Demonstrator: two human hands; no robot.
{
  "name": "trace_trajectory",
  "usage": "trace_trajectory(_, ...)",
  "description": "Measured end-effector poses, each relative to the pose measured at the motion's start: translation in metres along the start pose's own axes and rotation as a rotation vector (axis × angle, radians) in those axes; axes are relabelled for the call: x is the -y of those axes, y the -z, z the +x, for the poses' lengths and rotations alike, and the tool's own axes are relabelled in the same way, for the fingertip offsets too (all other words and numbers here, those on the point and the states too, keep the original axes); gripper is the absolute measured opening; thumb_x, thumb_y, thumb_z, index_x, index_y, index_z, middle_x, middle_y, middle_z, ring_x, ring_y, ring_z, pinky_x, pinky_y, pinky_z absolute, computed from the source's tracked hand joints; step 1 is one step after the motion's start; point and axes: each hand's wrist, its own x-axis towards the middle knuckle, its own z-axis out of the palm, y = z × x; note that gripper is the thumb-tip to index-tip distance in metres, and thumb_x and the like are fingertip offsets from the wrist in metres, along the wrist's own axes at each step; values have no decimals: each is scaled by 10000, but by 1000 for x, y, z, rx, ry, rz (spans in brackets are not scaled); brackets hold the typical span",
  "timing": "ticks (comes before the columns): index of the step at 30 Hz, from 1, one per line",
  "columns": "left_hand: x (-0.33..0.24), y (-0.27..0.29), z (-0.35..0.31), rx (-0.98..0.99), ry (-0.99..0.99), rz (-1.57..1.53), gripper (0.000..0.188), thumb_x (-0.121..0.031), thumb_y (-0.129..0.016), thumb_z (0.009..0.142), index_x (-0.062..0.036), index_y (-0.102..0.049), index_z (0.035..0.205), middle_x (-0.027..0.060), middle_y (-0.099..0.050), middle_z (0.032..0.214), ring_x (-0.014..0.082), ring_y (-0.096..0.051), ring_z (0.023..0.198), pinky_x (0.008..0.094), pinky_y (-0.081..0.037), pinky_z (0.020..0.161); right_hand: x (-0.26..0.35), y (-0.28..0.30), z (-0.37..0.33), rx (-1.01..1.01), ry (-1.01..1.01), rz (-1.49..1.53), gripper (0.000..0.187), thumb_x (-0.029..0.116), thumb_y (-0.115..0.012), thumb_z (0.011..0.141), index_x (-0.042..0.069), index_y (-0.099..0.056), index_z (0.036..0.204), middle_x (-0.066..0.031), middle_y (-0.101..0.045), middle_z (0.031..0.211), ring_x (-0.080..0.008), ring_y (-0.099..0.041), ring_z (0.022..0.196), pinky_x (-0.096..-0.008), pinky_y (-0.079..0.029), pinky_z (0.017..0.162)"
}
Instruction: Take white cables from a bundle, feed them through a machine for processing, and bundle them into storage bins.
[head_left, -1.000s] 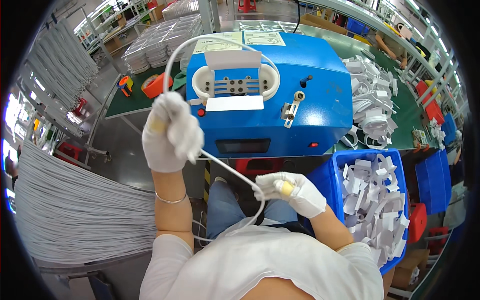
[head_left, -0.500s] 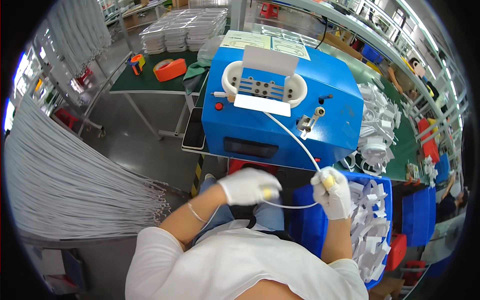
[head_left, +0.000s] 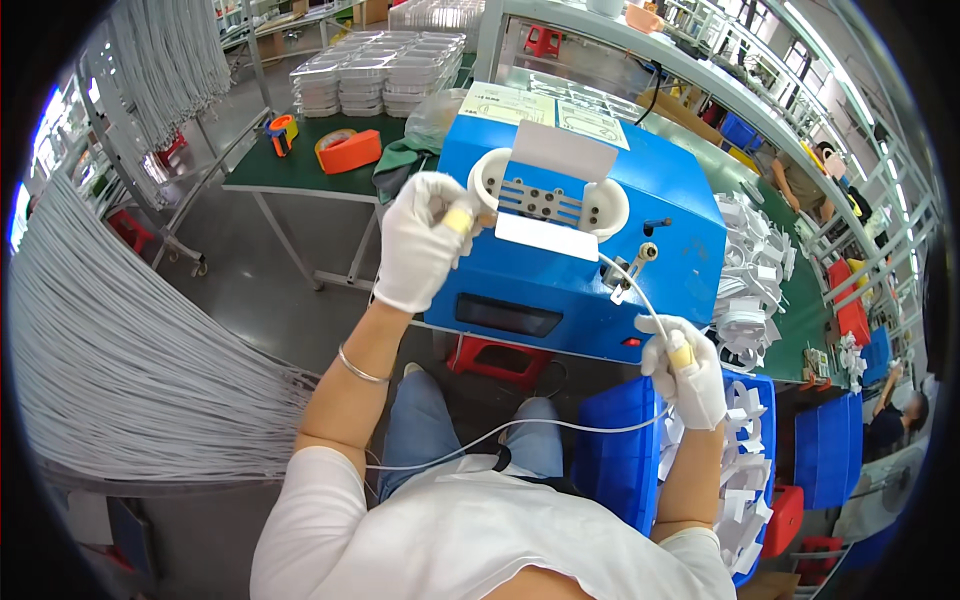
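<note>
A white cable (head_left: 640, 281) comes out from under the white front plate (head_left: 546, 237) of the blue machine (head_left: 600, 325) and bends down to my right hand (head_left: 685, 372). That gloved hand is closed round it, and the cable's slack runs left across my lap. My left hand (head_left: 425, 240), in a white glove with yellow tape on a finger, is at the machine's left side. Its fingers are pinched by a small tan piece at the plate's left end; what they hold is mostly hidden. Between two white round cups (head_left: 606, 207) lies a slotted metal bracket (head_left: 540, 203).
A blue bin (head_left: 615, 450) of white coiled pieces stands at my right, with a pile of similar cables (head_left: 748, 265) on the green table. Many grey cables (head_left: 150, 370) hang at left. An orange tape dispenser (head_left: 350, 152) and stacked clear trays (head_left: 375, 75) stand behind.
My left hand has risen from above my lap to the machine's left side. My right hand has shifted slightly right and down, still on the cable. The slack now hangs lower across my lap.
</note>
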Motion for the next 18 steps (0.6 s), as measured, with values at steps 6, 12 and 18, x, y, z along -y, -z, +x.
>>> trace_trajectory(6, 6, 1, 1, 13, -350, 174, 132, 57, -605, 852, -27, -522, 912, 30, -557, 825, 57, -530, 619, 187, -444, 527, 10, -25, 16, 63, -89, 96, 409, 295, -493, 957, -73, -555, 1127, -39, -570, 644, -51, -389, 386, -179, -297, 346)
trace_trajectory(12, -19, 8, -1, -44, -706, 250, 194, 95, -602, 830, -6, -511, 969, 82, -598, 849, 106, -584, 682, 226, -507, 602, 14, -44, 7, 310, -174, 70, 243, 173, -618, 893, -57, -635, 970, -61, -593, 617, -57, -439, 397, -180, -303, 351)
trace_trajectory(18, -32, 22, 18, -3, -402, -221, 534, -404, -473, 944, 5, -432, 1285, 181, -589, 1132, 257, -601, 1010, 380, -480, 888, 27, -56, 0, 310, 262, 176, 261, 193, -583, 916, -63, -632, 917, -139, -644, 682, -110, -506, 383, -201, -382, 352)
